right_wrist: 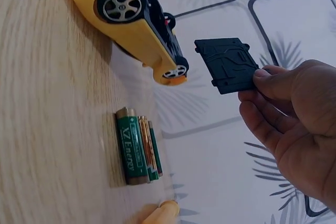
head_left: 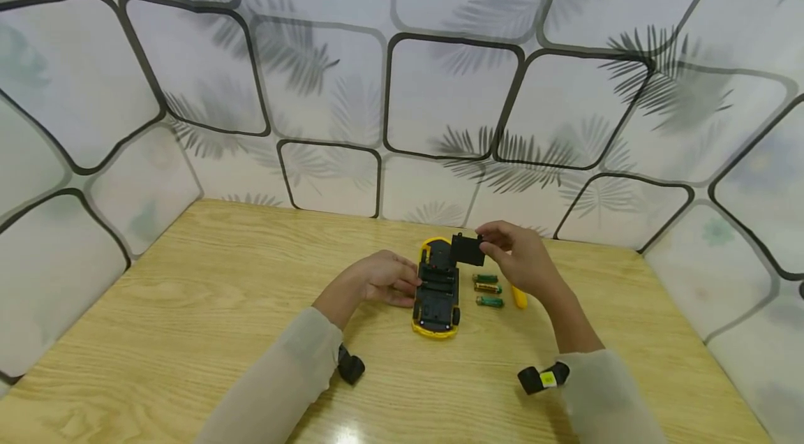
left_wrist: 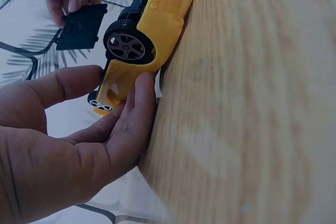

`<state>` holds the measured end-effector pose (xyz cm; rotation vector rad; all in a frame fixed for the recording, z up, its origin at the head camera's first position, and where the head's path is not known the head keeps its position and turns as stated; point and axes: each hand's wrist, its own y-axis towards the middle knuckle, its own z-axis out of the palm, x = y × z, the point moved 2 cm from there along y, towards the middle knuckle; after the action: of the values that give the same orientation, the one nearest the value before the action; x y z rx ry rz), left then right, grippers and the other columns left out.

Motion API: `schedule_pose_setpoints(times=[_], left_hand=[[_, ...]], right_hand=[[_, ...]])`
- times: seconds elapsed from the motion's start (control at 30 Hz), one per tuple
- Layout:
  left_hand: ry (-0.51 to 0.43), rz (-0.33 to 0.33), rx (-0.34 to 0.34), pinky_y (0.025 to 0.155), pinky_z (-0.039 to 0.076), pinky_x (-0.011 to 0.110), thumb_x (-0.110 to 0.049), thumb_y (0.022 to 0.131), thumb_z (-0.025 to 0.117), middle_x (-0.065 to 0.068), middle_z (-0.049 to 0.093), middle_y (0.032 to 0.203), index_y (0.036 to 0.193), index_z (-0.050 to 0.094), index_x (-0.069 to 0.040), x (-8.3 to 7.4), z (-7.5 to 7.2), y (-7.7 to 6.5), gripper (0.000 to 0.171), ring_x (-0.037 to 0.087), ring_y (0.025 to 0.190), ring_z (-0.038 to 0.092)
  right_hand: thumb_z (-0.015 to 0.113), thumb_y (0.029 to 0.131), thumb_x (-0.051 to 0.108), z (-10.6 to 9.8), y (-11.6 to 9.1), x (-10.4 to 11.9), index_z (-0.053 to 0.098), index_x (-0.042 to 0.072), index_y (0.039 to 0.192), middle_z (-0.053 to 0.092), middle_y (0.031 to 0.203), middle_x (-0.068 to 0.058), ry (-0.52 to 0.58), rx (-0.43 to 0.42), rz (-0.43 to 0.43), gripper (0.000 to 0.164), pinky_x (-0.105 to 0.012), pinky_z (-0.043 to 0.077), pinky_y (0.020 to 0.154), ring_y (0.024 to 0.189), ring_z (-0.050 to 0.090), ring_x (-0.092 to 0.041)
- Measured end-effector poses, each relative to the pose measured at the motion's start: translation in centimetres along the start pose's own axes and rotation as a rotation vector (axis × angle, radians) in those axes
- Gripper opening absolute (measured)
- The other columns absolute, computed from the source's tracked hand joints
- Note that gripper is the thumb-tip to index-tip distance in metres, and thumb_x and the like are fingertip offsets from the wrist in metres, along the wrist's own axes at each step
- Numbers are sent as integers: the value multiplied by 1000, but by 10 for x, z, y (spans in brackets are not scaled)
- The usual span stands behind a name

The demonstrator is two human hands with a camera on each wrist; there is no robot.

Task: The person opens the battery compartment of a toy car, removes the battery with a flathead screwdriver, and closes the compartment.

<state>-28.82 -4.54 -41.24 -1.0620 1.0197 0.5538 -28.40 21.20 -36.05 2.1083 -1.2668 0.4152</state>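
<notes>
A yellow toy car [head_left: 435, 329] lies upside down on the table, black underside facing up, with an uncovered battery compartment [head_left: 436, 281] across its middle. My left hand [head_left: 388, 279] holds the car by its left side; in the left wrist view its fingers lie along the yellow body [left_wrist: 118, 80] near a wheel. Above the car's far right corner, my right hand [head_left: 518, 255] pinches a black battery cover [head_left: 467, 250] by its edge between thumb and fingers. The right wrist view shows the cover's [right_wrist: 228, 65] ribbed face and small tabs, apart from the car.
To the right of the car, three batteries lie in a row: two green ones [head_left: 490, 301] and an orange one [head_left: 487, 287] between them. Beyond them is a yellow handle-like thing [head_left: 519, 297], partly behind my right hand. A patterned wall [head_left: 333, 179] borders the wooden table [head_left: 251, 276].
</notes>
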Motion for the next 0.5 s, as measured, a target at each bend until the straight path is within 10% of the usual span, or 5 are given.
schedule_pose_setpoints(times=[0.5], left_hand=[[15, 0, 12, 86, 60, 41, 4, 97, 59, 20, 67, 120, 146, 49, 6, -1, 0, -1, 50, 27, 101, 68]], right_hand=[[68, 99, 6, 20, -4, 13, 70, 6, 120, 74, 99, -4, 67, 65, -90, 22, -31, 58, 67, 82, 72, -27]])
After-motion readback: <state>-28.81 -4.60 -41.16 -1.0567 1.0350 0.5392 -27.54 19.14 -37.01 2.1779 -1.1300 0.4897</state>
